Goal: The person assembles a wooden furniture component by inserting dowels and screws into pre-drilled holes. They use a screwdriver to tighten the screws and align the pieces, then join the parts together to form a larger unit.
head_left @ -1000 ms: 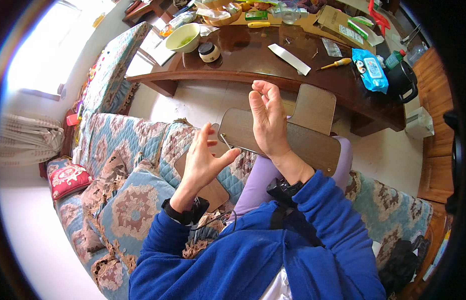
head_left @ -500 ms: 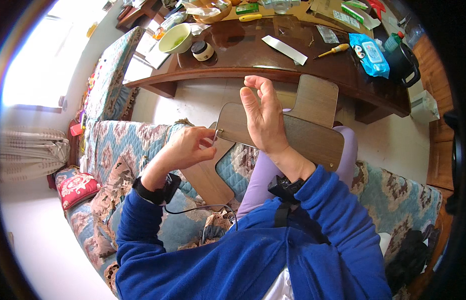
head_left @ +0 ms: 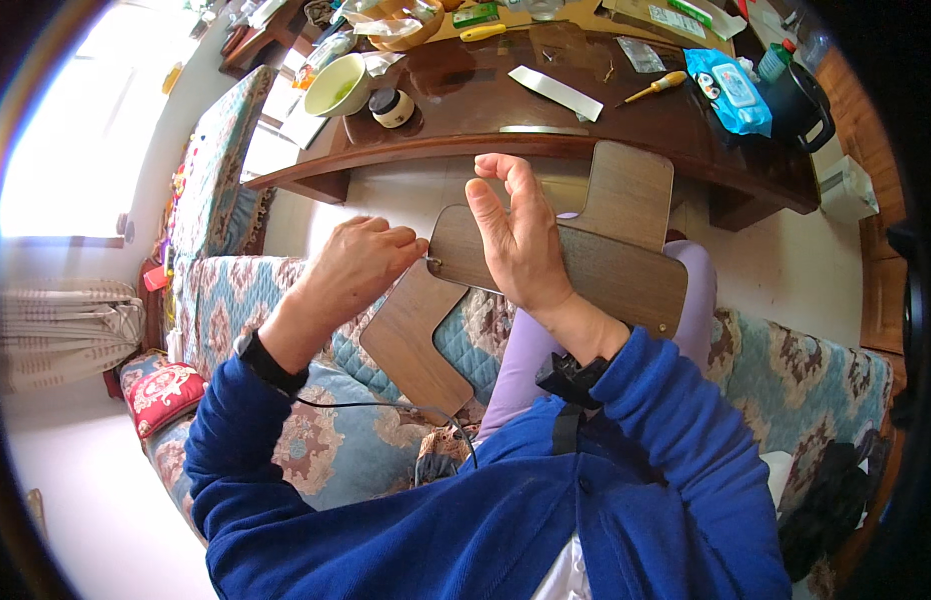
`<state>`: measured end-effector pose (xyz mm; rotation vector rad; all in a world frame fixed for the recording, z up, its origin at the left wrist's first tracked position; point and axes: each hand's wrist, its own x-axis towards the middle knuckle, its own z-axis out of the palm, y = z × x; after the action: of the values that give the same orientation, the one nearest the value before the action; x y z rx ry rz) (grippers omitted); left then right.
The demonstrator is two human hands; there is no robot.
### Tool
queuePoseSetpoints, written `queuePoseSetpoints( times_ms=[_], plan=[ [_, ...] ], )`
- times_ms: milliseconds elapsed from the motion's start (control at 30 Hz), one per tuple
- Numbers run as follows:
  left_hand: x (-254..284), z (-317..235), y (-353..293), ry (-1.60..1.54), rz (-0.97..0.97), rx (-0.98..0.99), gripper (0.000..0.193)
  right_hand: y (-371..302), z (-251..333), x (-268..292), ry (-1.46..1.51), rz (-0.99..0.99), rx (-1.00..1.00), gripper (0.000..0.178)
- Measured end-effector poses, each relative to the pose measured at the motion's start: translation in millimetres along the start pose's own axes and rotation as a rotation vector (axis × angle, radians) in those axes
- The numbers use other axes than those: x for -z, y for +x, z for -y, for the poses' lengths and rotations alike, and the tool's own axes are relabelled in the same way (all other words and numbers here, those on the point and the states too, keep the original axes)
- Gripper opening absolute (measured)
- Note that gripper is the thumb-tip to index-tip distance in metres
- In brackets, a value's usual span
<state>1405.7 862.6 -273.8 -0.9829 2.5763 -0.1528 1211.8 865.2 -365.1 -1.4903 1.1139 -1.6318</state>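
A wood-grain panel point(head_left: 616, 270) lies across my lap, with another L-shaped panel point(head_left: 631, 195) beyond it and a third bent panel point(head_left: 423, 345) on the sofa side. At the near panel's left end sits a small metal fitting point(head_left: 435, 264). My left hand point(head_left: 356, 262) is closed beside that fitting, fingers pinched; a thin bit shows at the fingertips, too small to name. My right hand point(head_left: 526, 240) rests its outer edge against the near panel, thumb and fingers curved apart, holding nothing.
Ahead stands a dark glossy table point(head_left: 466, 95) with a green bowl point(head_left: 338, 86), a jar point(head_left: 392, 107), a white strip point(head_left: 556, 92), a yellow-handled screwdriver point(head_left: 654, 87), a blue wipes pack point(head_left: 728, 92) and a black pot point(head_left: 804, 110). The patterned sofa point(head_left: 776, 370) surrounds me.
My left hand has turned over and risen, so its back now faces up, still next to the fitting. The right hand and panels keep almost the same place; the view has shifted slightly.
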Motion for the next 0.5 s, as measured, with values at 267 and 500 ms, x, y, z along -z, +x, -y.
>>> queuePoseSetpoints(
  times_ms=[267,500],
  plan=[
    [-10.9,52.6,41.0,0.173,-0.376,-0.52,0.021,1.8,-1.1,-3.8,0.026,-0.015,-0.018,0.037],
    [-36.8,35.3,26.5,-0.528,-0.393,0.206,0.024,7.9,-4.0,-2.3,0.01,-0.047,-0.007,0.038]
  ],
)
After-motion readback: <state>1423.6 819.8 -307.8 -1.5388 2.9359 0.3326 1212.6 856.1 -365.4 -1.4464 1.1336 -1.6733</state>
